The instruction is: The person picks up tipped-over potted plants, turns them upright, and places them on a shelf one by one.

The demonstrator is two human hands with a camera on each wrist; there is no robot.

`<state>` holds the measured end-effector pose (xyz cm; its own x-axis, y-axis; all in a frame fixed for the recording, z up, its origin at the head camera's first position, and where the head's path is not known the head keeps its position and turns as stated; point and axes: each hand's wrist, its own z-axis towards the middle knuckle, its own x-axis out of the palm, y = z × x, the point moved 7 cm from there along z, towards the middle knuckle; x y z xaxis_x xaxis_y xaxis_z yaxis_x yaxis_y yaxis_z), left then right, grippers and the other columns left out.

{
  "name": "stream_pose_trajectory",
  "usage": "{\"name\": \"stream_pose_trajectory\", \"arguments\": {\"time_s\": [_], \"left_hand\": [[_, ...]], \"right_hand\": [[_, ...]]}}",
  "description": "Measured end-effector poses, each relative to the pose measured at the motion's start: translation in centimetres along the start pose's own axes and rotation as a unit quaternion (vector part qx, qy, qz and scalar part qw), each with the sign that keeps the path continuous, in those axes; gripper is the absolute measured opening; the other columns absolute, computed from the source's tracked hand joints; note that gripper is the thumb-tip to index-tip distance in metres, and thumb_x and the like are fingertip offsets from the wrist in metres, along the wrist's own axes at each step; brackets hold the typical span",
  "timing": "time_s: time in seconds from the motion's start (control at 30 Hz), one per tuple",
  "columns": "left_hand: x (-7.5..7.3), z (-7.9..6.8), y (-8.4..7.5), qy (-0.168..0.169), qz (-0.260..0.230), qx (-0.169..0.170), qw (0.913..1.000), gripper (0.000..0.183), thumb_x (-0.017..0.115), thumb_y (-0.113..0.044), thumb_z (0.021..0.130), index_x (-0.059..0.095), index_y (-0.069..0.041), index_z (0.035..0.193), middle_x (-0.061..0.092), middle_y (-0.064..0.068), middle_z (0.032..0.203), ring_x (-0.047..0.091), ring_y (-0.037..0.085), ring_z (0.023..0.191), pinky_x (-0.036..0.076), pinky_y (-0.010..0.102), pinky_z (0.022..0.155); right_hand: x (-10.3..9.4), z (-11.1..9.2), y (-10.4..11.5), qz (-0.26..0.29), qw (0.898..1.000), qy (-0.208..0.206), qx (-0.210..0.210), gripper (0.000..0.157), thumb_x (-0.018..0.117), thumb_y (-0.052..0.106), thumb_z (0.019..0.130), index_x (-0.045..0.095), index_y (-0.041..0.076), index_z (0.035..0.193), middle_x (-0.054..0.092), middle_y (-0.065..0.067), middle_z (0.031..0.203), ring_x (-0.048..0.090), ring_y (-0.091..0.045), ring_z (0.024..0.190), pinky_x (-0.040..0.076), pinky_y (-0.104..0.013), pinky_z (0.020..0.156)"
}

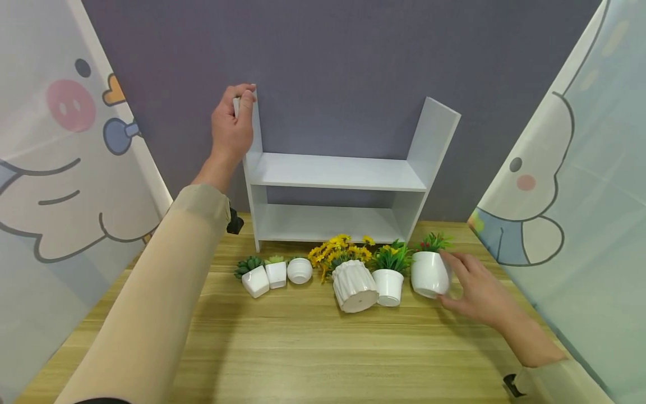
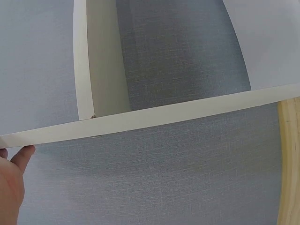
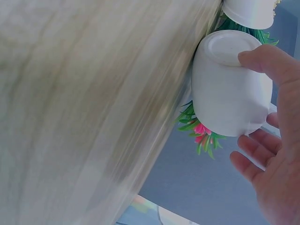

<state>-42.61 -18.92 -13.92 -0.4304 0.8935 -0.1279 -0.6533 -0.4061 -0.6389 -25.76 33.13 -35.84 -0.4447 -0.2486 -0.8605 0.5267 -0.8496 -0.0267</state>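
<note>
At the upper left of the head view, my left hand (image 1: pixel 232 120) grips the top of the left side panel (image 1: pixel 256 126) of a white two-tier shelf (image 1: pixel 338 170). Its thumb and fingertips show against the panel edge in the left wrist view. My right hand (image 1: pixel 479 292) pinches a white flowerpot (image 1: pixel 429 275) at the right end of a row of plants. In the right wrist view the thumb lies on the base of this pot (image 3: pixel 229 89) and fingertips sit by its rim. Red-pink flowers with green leaves (image 3: pixel 204 133) stick out of it. The pot lies tipped, base towards me.
Beside it lie a white pot with a green plant (image 1: pixel 387 286) and a ribbed pot (image 1: pixel 355 286) with yellow flowers (image 1: pixel 338 252). Further left are three small white succulent pots (image 1: pixel 276 275). All are on a wooden table (image 1: pixel 323 353), before a grey wall (image 1: pixel 343 67).
</note>
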Motion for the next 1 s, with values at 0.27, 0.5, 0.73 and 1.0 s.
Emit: {"name": "stream_pose_trajectory", "arguments": {"time_s": [0.27, 0.5, 0.73, 1.0], "left_hand": [[0.3, 0.0, -0.1, -0.004, -0.005, 0.000, 1.0000, 0.038, 0.052, -0.037, 0.117, 0.070, -0.009, 0.136, 0.072, 0.007, 0.132, 0.060, 0.008, 0.137, 0.043, 0.026, 0.109], [-0.2, 0.2, 0.0, -0.011, -0.012, -0.003, 0.9999, 0.039, 0.052, -0.038, 0.116, 0.071, -0.011, 0.136, 0.071, -0.007, 0.119, 0.061, 0.008, 0.124, 0.041, 0.023, 0.099], [-0.5, 0.1, 0.5, -0.011, 0.001, -0.006, 0.9999, 0.039, 0.051, -0.039, 0.117, 0.071, -0.012, 0.136, 0.070, -0.010, 0.119, 0.061, 0.009, 0.128, 0.041, 0.025, 0.103], [-0.6, 0.1, 0.5, -0.015, -0.001, -0.004, 0.9999, 0.039, 0.051, -0.039, 0.117, 0.070, -0.012, 0.137, 0.069, -0.013, 0.116, 0.060, 0.007, 0.122, 0.041, 0.024, 0.100]], "right_hand": [[0.0, -1.0, -0.8, 0.040, 0.992, 0.023, 0.119, 0.110, 0.098, 0.042, 0.077, 0.044, -0.013, 0.155, 0.055, -0.039, 0.137, 0.063, -0.056, 0.115, 0.057, -0.070, 0.086], [3.2, -1.9, -1.8, 0.171, 0.921, 0.121, 0.327, 0.118, 0.071, 0.059, 0.103, 0.011, -0.028, 0.157, 0.039, -0.054, 0.144, 0.065, -0.060, 0.116, 0.057, -0.066, 0.093], [5.5, -1.1, -1.6, 0.265, 0.880, 0.153, 0.364, 0.117, 0.065, 0.055, 0.109, 0.000, -0.028, 0.159, 0.038, -0.057, 0.151, 0.058, -0.065, 0.134, 0.059, -0.060, 0.102], [6.0, -0.5, -1.6, 0.259, 0.886, 0.155, 0.352, 0.115, 0.067, 0.055, 0.107, 0.006, -0.028, 0.158, 0.042, -0.053, 0.149, 0.061, -0.059, 0.130, 0.058, -0.055, 0.098]]}}
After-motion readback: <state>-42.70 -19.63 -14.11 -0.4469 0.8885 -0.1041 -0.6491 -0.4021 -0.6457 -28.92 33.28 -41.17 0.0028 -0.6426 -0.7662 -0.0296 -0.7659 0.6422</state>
